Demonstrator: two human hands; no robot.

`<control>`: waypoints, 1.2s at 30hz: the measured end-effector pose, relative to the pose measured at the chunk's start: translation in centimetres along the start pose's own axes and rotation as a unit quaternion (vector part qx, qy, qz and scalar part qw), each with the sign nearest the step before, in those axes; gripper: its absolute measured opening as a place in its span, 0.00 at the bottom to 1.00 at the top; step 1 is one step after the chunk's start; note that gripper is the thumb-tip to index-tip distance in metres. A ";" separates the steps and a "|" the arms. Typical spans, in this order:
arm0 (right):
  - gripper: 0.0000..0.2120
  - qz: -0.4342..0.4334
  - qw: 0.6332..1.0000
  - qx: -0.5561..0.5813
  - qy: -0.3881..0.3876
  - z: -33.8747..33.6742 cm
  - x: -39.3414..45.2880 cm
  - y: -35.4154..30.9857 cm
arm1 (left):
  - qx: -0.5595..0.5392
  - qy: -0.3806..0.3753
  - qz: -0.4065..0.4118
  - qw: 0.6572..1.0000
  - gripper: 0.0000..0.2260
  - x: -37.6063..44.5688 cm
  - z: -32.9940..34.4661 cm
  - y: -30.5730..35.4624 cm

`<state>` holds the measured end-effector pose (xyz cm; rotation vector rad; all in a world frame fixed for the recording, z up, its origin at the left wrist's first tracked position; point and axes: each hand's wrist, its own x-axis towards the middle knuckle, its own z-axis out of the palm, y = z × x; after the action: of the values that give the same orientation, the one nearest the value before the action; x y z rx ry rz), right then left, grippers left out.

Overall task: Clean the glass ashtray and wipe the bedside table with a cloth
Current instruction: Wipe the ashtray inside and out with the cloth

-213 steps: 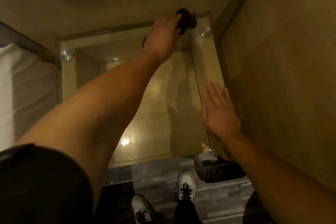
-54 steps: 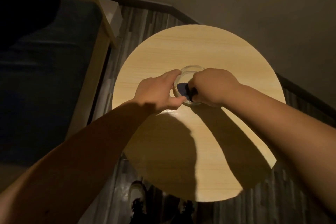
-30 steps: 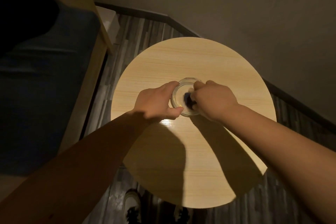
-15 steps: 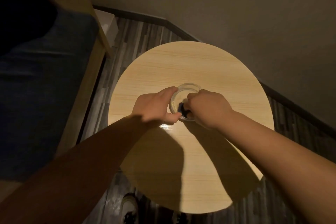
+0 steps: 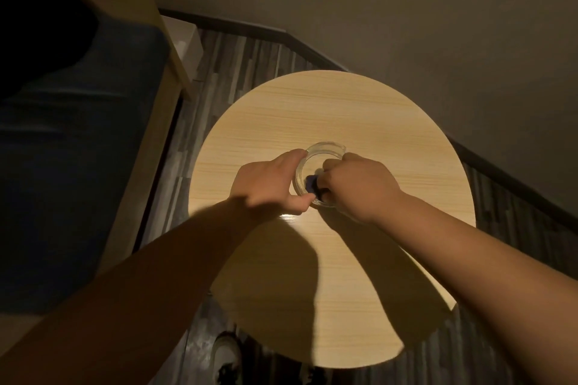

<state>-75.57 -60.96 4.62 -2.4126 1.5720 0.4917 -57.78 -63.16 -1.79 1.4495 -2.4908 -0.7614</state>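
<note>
You're looking straight down on the round pale wooden table (image 5: 359, 109), and the clear round glass ashtray (image 5: 325, 151) is sitting on it a little beyond the middle. Your left hand (image 5: 269, 184) is cupping the ashtray's left side, thumb curling under the near rim and fingers (image 5: 294, 156) wrapping the far edge, so it's holding the glass. Your right hand (image 5: 359, 186) is bunched into a fist over the bowl, pressing a small dark cloth (image 5: 311, 181) down inside it; only a scrap of that cloth is peeking out between the knuckles and the glass, and the rest is buried under the hand. The near and right parts of the ashtray's rim are hiding beneath that fist too. Both forearms are throwing heavy shadows across the near half of the table, and the grain there is hard to read. To the left, a dark blue cushioned seat (image 5: 72, 147) with a light wooden frame is running out of the picture. Below the table's near edge, a white shoe (image 5: 226, 350) is showing on the grey plank floor (image 5: 237, 62), partly cut off by the tabletop.
</note>
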 end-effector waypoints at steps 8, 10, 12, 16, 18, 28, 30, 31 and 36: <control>0.10 0.057 0.993 0.030 0.103 -0.1 2.3 -0.2 | -0.023 0.020 0.001 1.000 0.30 0.0 -0.4 0.2; 0.10 0.081 0.992 0.004 0.101 -0.2 2.4 -0.2 | -0.021 0.021 -0.004 1.000 0.30 -0.1 -0.3 0.2; 0.10 0.097 0.991 -0.003 0.091 -0.6 2.4 -0.1 | -0.019 0.020 -0.008 1.000 0.31 -0.1 -0.2 0.3; 0.12 0.101 0.994 -0.026 0.036 -1.7 2.1 0.0 | -0.003 0.018 -0.012 1.000 0.32 0.0 0.0 0.3; 0.12 0.098 0.994 -0.040 0.002 -2.1 1.7 0.1 | 0.004 0.021 -0.014 1.000 0.32 -0.1 0.1 0.3; 0.12 0.024 0.998 0.064 -0.012 -0.1 -0.4 0.2 | 0.037 0.015 0.009 0.999 0.33 -0.2 0.1 0.5; 0.12 0.022 0.994 0.105 0.007 0.3 0.3 0.1 | 0.029 0.024 0.015 0.999 0.32 -0.3 -0.1 0.5; 0.09 0.024 0.992 0.123 0.028 0.4 0.7 0.0 | 0.027 0.031 0.016 0.999 0.30 -0.3 -0.2 0.6; 0.10 0.086 0.986 0.034 0.137 0.9 0.9 0.6 | 0.028 0.025 -0.007 0.999 0.30 -0.4 -0.4 1.1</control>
<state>-75.95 -61.59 3.42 -2.3854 1.8869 0.1338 -58.19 -62.51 -0.83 1.4877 -2.4859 -0.6529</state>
